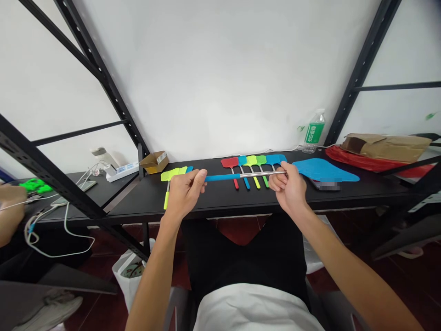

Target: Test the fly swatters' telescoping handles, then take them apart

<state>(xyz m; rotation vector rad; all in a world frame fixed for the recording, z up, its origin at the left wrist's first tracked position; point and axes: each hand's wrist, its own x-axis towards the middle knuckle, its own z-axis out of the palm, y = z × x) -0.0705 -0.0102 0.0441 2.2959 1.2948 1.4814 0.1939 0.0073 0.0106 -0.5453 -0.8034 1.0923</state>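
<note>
My left hand (185,189) is closed round the blue grip of a telescopic fly swatter (241,176), held level above the black table (220,200). Further along, my right hand (288,186) pinches its silver rod near the wide blue head (324,170). Behind the rod lie several small swatters (253,162) in red, blue, yellow and green, side by side. A yellow-green swatter (173,174) rests on the table just left of my left hand.
A small open cardboard box (154,162) sits at the back left, a water bottle (313,132) at the back right. A brown paper bag on red cloth (386,148) lies far right. Black rack posts frame both sides. Another person's hand (10,202) shows at the left edge.
</note>
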